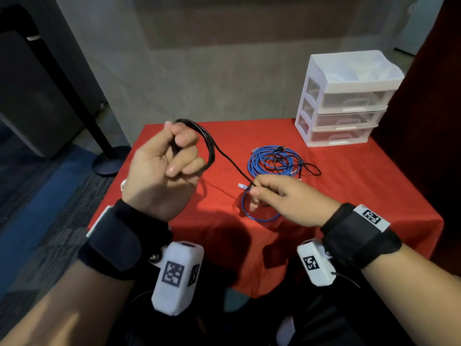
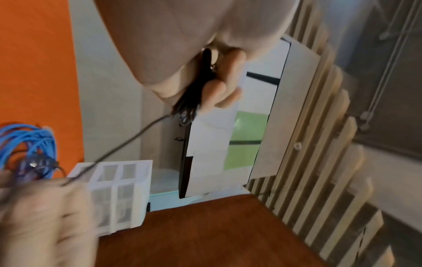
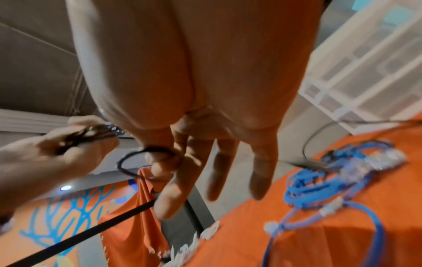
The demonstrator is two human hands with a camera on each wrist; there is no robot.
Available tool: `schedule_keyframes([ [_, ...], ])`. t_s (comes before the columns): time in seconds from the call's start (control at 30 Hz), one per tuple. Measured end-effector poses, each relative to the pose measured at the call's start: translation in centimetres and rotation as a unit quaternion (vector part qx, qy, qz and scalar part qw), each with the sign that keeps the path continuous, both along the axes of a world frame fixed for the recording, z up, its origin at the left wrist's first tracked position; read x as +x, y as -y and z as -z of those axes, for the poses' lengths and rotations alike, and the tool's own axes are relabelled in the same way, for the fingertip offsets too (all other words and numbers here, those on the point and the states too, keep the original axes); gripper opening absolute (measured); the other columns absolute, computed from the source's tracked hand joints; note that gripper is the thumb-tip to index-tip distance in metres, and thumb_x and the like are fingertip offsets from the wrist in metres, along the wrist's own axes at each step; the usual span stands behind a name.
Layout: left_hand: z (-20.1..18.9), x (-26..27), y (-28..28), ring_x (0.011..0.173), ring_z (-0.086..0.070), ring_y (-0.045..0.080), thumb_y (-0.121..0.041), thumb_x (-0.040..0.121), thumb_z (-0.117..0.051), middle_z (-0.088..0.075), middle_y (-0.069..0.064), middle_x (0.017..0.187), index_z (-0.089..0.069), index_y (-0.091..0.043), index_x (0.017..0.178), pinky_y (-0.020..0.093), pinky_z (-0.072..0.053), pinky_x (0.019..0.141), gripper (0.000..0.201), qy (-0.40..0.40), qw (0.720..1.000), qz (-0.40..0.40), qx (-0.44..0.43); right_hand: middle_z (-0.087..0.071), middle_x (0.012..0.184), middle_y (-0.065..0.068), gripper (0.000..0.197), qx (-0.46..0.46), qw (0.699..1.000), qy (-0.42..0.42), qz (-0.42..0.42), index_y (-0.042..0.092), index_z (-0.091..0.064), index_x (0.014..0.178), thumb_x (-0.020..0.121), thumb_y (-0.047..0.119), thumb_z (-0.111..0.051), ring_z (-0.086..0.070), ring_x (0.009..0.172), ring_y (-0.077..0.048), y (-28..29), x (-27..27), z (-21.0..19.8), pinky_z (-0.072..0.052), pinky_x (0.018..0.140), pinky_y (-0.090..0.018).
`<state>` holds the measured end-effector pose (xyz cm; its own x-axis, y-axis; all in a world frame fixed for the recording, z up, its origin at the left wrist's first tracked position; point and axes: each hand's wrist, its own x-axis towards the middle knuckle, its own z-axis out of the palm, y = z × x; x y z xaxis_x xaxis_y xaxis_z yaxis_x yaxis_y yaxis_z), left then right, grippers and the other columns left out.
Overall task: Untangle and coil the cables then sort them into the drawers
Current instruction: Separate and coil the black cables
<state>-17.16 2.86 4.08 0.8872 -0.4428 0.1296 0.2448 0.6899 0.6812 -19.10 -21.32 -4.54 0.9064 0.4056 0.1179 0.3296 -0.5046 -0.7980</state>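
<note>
My left hand (image 1: 174,156) is raised above the red table's left edge and grips a black cable (image 1: 210,143) wound into several loops. One strand of it runs down and right to my right hand (image 1: 262,191), which pinches it near its free end between thumb and forefinger. In the left wrist view the black loops (image 2: 194,97) sit in my curled fingers. In the right wrist view the black strand (image 3: 137,153) curls past my thumb. A blue cable pile (image 1: 270,162) tangled with a thin black cable (image 1: 309,168) lies mid-table. A white three-drawer unit (image 1: 346,101) stands back right, drawers closed.
A blue cable end with a clear plug (image 1: 242,186) loops under my right hand. The red tablecloth (image 1: 349,186) covers a small table with floor to the left. A black stand base (image 1: 109,162) sits by the table's left corner. A grey wall is behind.
</note>
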Motion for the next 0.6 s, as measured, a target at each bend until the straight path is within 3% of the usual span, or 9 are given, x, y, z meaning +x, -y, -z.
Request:
schedule_keyframes([
  [0.07, -0.4, 0.4, 0.2, 0.053, -0.054, 0.000, -0.029, 0.110, -0.029, -0.069, -0.006, 0.089, -0.046, -0.020, 0.083, 0.014, -0.045, 0.057, 0.033, 0.001, 0.998, -0.059, -0.004, -0.067, 0.080, -0.003, 0.029, 0.022, 1.000, -0.014, -0.014, 0.004, -0.057, 0.085, 0.108, 0.020, -0.049, -0.059, 0.075, -0.017, -0.7, -0.4, 0.9, -0.049, 0.082, -0.034],
  [0.13, -0.2, 0.7, 0.8, 0.099, -0.072, 0.015, -0.032, 0.110, -0.028, -0.072, 0.006, 0.118, -0.045, -0.018, 0.085, 0.027, -0.058, 0.084, 0.033, 0.037, 0.992, -0.114, 0.039, -0.067, 0.079, 0.002, 0.027, 0.054, 0.998, -0.022, -0.010, 0.001, -0.057, 0.086, 0.107, 0.017, -0.050, -0.058, 0.076, -0.010, -1.4, -1.0, 1.3, -0.047, 0.083, -0.025],
  [0.23, 1.6, 1.0, 2.1, 0.123, -0.063, 0.026, -0.033, 0.110, -0.029, -0.058, 0.006, 0.142, -0.047, -0.020, 0.091, 0.039, -0.051, 0.104, 0.029, 0.133, 0.956, -0.197, 0.173, -0.070, 0.080, -0.003, 0.020, 0.049, 0.999, 0.015, 0.010, 0.016, -0.063, 0.088, 0.104, 0.022, -0.054, -0.063, 0.074, -0.027, -2.6, -2.1, 1.0, -0.051, 0.075, -0.049],
  [0.27, 2.5, 1.1, 2.3, 0.124, -0.062, 0.022, -0.035, 0.108, -0.031, -0.057, -0.001, 0.142, -0.049, -0.022, 0.095, 0.040, -0.050, 0.106, 0.025, 0.186, 0.918, -0.236, 0.259, -0.069, 0.079, -0.004, 0.018, 0.038, 0.999, 0.035, 0.015, 0.020, -0.063, 0.088, 0.103, 0.022, -0.054, -0.062, 0.074, -0.031, -3.2, -2.6, 0.7, -0.050, 0.073, -0.052],
  [0.33, 4.3, 1.4, 2.3, 0.121, -0.063, 0.015, -0.043, 0.105, -0.032, -0.060, -0.011, 0.134, -0.053, -0.026, 0.114, 0.045, -0.049, 0.104, 0.028, 0.317, 0.791, -0.266, 0.451, -0.068, 0.079, -0.004, 0.014, 0.033, 0.997, 0.062, 0.034, 0.024, -0.062, 0.088, 0.100, 0.022, -0.055, -0.062, 0.075, -0.029, -3.9, -3.1, 0.1, -0.050, 0.074, -0.052],
  [0.4, 5.2, 1.5, 2.2, 0.111, -0.067, 0.009, -0.045, 0.105, -0.032, -0.069, -0.008, 0.122, -0.047, -0.030, 0.138, 0.039, -0.051, 0.099, 0.040, 0.385, 0.691, -0.235, 0.565, -0.071, 0.079, -0.003, 0.015, 0.064, 0.993, 0.072, 0.068, 0.024, -0.063, 0.089, 0.102, 0.022, -0.055, -0.065, 0.077, -0.026, -4.1, -3.5, -0.7, -0.051, 0.079, -0.050],
  [0.47, 5.4, 1.0, 2.3, 0.088, -0.070, 0.002, -0.040, 0.106, -0.034, -0.070, -0.010, 0.096, -0.048, -0.029, 0.140, 0.030, -0.051, 0.086, 0.039, 0.402, 0.644, -0.218, 0.613, -0.072, 0.074, -0.003, 0.016, 0.133, 0.986, 0.043, 0.090, 0.017, -0.066, 0.094, 0.105, 0.016, -0.054, -0.068, 0.072, -0.023, -3.7, -3.7, -1.3, -0.052, 0.079, -0.045],
  [0.57, 5.5, 0.3, 2.4, 0.080, -0.064, 0.022, -0.042, 0.105, -0.031, -0.060, -0.007, 0.083, -0.056, -0.020, 0.113, 0.040, -0.050, 0.076, 0.034, 0.493, 0.570, -0.193, 0.629, -0.053, 0.057, -0.001, 0.019, 0.181, 0.978, -0.015, 0.098, 0.009, -0.066, 0.095, 0.106, 0.014, -0.052, -0.057, 0.050, -0.017, -2.8, -3.8, -1.7, -0.044, 0.057, -0.036],
  [0.6, 5.6, 0.0, 2.4, 0.079, -0.060, 0.025, -0.042, 0.105, -0.029, -0.059, -0.004, 0.081, -0.054, -0.018, 0.102, 0.043, -0.048, 0.073, 0.034, 0.512, 0.573, -0.166, 0.618, -0.049, 0.057, -0.002, 0.019, 0.162, 0.982, -0.002, 0.101, 0.011, -0.068, 0.093, 0.106, 0.018, -0.055, -0.052, 0.048, -0.012, -2.5, -3.7, -1.9, -0.040, 0.053, -0.034],
])
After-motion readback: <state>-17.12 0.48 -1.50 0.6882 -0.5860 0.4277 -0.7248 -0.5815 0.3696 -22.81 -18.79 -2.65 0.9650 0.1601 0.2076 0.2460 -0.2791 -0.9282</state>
